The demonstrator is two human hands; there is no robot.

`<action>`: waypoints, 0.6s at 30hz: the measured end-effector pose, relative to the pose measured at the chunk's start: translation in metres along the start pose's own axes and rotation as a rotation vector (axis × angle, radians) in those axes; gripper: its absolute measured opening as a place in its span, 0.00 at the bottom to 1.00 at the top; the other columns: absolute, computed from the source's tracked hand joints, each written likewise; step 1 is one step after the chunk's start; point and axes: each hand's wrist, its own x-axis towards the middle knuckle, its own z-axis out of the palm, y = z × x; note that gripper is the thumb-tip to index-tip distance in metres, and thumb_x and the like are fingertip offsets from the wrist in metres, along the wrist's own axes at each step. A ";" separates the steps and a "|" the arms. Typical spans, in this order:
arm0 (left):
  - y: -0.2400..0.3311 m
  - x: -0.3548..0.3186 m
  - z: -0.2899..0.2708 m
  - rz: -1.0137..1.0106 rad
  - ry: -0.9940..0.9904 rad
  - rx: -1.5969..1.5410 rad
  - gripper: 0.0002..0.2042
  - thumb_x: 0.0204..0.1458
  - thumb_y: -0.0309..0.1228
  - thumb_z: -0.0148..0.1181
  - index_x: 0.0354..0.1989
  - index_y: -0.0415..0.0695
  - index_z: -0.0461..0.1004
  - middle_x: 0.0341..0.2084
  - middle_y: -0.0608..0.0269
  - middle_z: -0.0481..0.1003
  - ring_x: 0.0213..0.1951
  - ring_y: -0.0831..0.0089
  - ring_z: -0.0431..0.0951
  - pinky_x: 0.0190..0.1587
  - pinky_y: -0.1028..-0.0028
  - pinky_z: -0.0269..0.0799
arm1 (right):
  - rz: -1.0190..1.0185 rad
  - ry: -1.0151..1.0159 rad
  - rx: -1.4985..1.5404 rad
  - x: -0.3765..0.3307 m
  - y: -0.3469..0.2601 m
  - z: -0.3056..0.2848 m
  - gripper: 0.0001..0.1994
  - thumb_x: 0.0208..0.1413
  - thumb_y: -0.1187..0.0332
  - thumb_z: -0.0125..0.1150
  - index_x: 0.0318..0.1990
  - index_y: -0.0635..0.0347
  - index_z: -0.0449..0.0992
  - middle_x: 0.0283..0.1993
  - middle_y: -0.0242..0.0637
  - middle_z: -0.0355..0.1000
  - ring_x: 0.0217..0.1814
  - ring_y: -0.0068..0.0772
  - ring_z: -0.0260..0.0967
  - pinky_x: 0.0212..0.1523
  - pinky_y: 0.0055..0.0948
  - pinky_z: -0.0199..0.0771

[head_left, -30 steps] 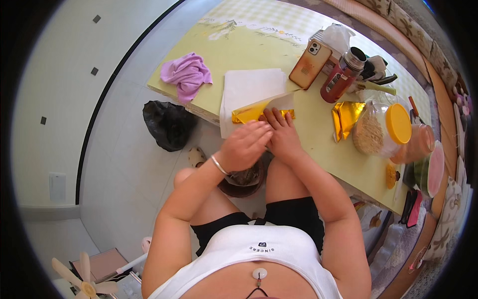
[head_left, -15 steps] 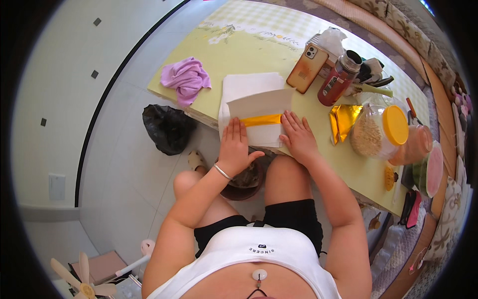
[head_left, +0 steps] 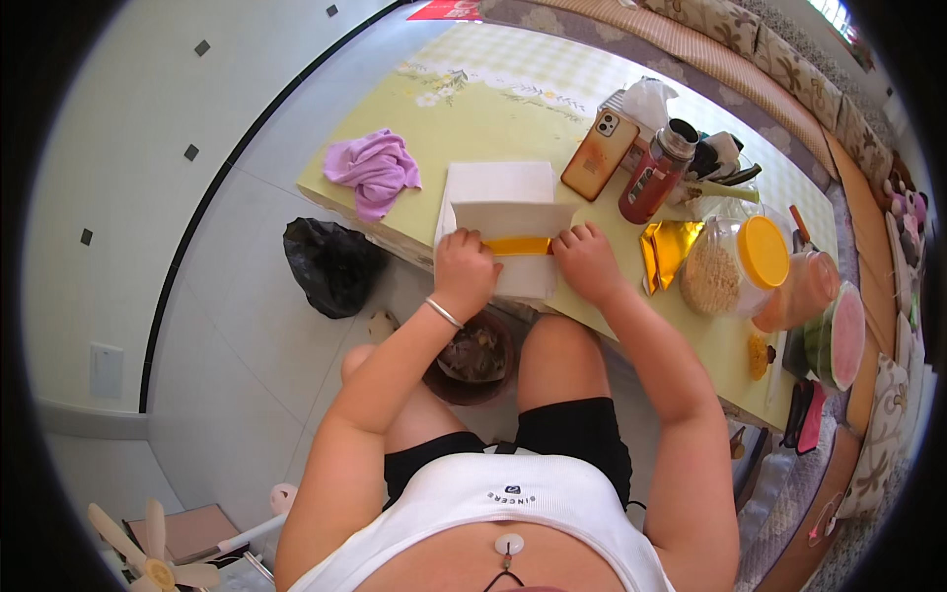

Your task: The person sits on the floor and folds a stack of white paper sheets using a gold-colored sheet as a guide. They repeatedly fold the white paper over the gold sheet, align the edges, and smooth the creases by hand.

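A stack of white paper lies at the table's near edge. Its top sheet is partly raised and carries a shiny gold strip running crosswise. My left hand has its fingers curled at the left end of the strip. At the opposite end my right hand grips in the same way, thumb and fingers closed on the sheet. The fingers hide both ends of the strip.
Folded gold packets lie right of my right hand, beside a yellow-lidded jar. Behind them are a phone and a red bottle. A purple cloth is on the left. Below, between my legs, stands a bin.
Both hands have gone from lying flat at the strip's ends to curling their fingers around them. The view has shifted slightly.
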 end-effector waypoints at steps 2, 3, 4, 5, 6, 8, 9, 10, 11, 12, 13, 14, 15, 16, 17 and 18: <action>0.006 0.005 0.011 0.029 -0.034 0.003 0.08 0.39 0.32 0.67 0.26 0.41 0.78 0.32 0.56 0.75 0.42 0.58 0.75 0.44 0.60 0.71 | 0.004 0.007 0.018 0.004 -0.003 0.001 0.06 0.50 0.70 0.58 0.35 0.57 0.78 0.41 0.36 0.74 0.47 0.39 0.71 0.59 0.44 0.68; 0.005 0.006 0.021 0.088 -0.029 0.034 0.05 0.42 0.30 0.61 0.24 0.44 0.78 0.27 0.58 0.74 0.38 0.59 0.75 0.41 0.62 0.71 | 0.021 0.001 0.051 0.006 -0.005 0.000 0.06 0.50 0.70 0.58 0.35 0.57 0.78 0.41 0.36 0.74 0.48 0.39 0.71 0.60 0.45 0.67; 0.009 0.009 0.024 0.106 -0.044 0.045 0.04 0.43 0.30 0.60 0.24 0.44 0.78 0.27 0.59 0.74 0.37 0.60 0.75 0.40 0.62 0.71 | 0.045 -0.012 0.083 0.006 -0.008 -0.004 0.06 0.49 0.70 0.58 0.35 0.57 0.78 0.40 0.36 0.74 0.48 0.39 0.71 0.61 0.46 0.67; 0.011 0.013 0.027 0.124 -0.058 0.057 0.04 0.43 0.30 0.59 0.24 0.44 0.78 0.27 0.59 0.74 0.37 0.60 0.76 0.40 0.62 0.71 | 0.048 0.051 0.106 0.006 -0.011 -0.009 0.06 0.49 0.70 0.58 0.35 0.56 0.77 0.40 0.35 0.74 0.48 0.39 0.71 0.61 0.47 0.66; 0.012 0.016 0.028 0.142 -0.073 0.070 0.04 0.44 0.29 0.59 0.24 0.45 0.78 0.27 0.59 0.74 0.36 0.60 0.76 0.40 0.63 0.71 | 0.051 0.115 0.130 0.006 -0.015 -0.014 0.06 0.49 0.70 0.58 0.34 0.56 0.77 0.39 0.35 0.75 0.49 0.39 0.71 0.62 0.47 0.66; 0.011 0.021 0.032 0.139 -0.080 0.064 0.03 0.45 0.28 0.58 0.24 0.45 0.77 0.27 0.60 0.74 0.36 0.60 0.76 0.39 0.62 0.71 | 0.067 0.181 0.123 0.006 -0.016 -0.019 0.06 0.49 0.70 0.58 0.34 0.56 0.77 0.38 0.35 0.75 0.50 0.39 0.71 0.62 0.49 0.66; 0.010 0.023 0.033 0.136 -0.084 0.062 0.03 0.45 0.28 0.57 0.24 0.45 0.77 0.26 0.61 0.74 0.36 0.61 0.76 0.39 0.62 0.71 | 0.078 0.182 0.095 0.006 -0.015 -0.017 0.06 0.49 0.70 0.57 0.34 0.56 0.77 0.38 0.35 0.75 0.51 0.39 0.71 0.62 0.49 0.65; 0.008 0.024 0.033 0.129 -0.086 0.032 0.03 0.45 0.28 0.57 0.24 0.46 0.77 0.26 0.61 0.73 0.36 0.61 0.76 0.38 0.62 0.71 | 0.089 0.185 0.071 0.006 -0.014 -0.014 0.06 0.49 0.70 0.57 0.34 0.57 0.77 0.38 0.35 0.75 0.51 0.39 0.71 0.62 0.49 0.65; 0.005 0.025 0.032 0.122 -0.089 0.002 0.03 0.46 0.28 0.57 0.25 0.46 0.77 0.26 0.61 0.73 0.36 0.61 0.76 0.38 0.63 0.71 | 0.085 0.160 0.050 0.005 -0.010 -0.012 0.06 0.49 0.70 0.57 0.34 0.57 0.77 0.39 0.35 0.75 0.51 0.39 0.71 0.62 0.49 0.65; 0.003 0.025 0.032 0.114 -0.091 -0.028 0.03 0.46 0.28 0.57 0.25 0.46 0.76 0.26 0.61 0.73 0.36 0.61 0.76 0.38 0.63 0.71 | 0.081 0.136 0.029 0.005 -0.003 -0.010 0.06 0.49 0.70 0.57 0.34 0.57 0.77 0.39 0.35 0.76 0.51 0.40 0.71 0.63 0.49 0.65; 0.002 0.025 0.031 0.109 -0.071 -0.047 0.02 0.46 0.27 0.57 0.25 0.46 0.76 0.26 0.61 0.73 0.35 0.60 0.76 0.37 0.62 0.71 | 0.075 0.111 0.011 0.004 -0.001 -0.009 0.06 0.49 0.70 0.57 0.34 0.57 0.77 0.39 0.35 0.76 0.51 0.40 0.71 0.63 0.49 0.65; 0.000 0.025 0.031 0.103 -0.051 -0.065 0.01 0.45 0.27 0.58 0.24 0.45 0.75 0.26 0.60 0.72 0.34 0.59 0.76 0.36 0.61 0.72 | 0.053 0.109 0.000 0.004 0.000 -0.008 0.05 0.49 0.70 0.57 0.33 0.57 0.77 0.39 0.35 0.76 0.51 0.40 0.71 0.62 0.49 0.66; -0.001 0.025 0.031 0.098 -0.030 -0.084 0.01 0.44 0.26 0.58 0.24 0.45 0.75 0.25 0.59 0.72 0.33 0.58 0.76 0.35 0.61 0.72 | 0.030 0.106 -0.011 0.003 0.001 -0.008 0.05 0.49 0.70 0.57 0.33 0.57 0.77 0.38 0.35 0.76 0.51 0.40 0.72 0.62 0.49 0.66; 0.003 0.027 0.027 0.123 0.016 -0.104 0.01 0.45 0.26 0.59 0.24 0.45 0.75 0.24 0.59 0.72 0.31 0.58 0.75 0.34 0.60 0.72 | 0.010 0.102 -0.025 0.002 0.002 -0.008 0.05 0.49 0.70 0.57 0.32 0.58 0.77 0.38 0.35 0.76 0.50 0.39 0.72 0.61 0.49 0.66; 0.011 0.032 0.018 0.146 0.063 -0.121 0.01 0.45 0.26 0.59 0.24 0.45 0.75 0.24 0.59 0.72 0.30 0.58 0.75 0.33 0.60 0.72 | 0.008 0.137 -0.026 0.004 0.000 -0.010 0.04 0.49 0.70 0.57 0.32 0.58 0.77 0.37 0.35 0.76 0.50 0.39 0.72 0.61 0.48 0.67; 0.015 0.035 0.014 0.169 0.111 -0.138 0.02 0.46 0.27 0.59 0.24 0.45 0.75 0.23 0.60 0.71 0.29 0.58 0.75 0.32 0.60 0.72 | 0.007 0.172 -0.028 0.004 -0.005 -0.012 0.04 0.49 0.70 0.58 0.31 0.58 0.77 0.37 0.35 0.76 0.49 0.39 0.72 0.61 0.47 0.67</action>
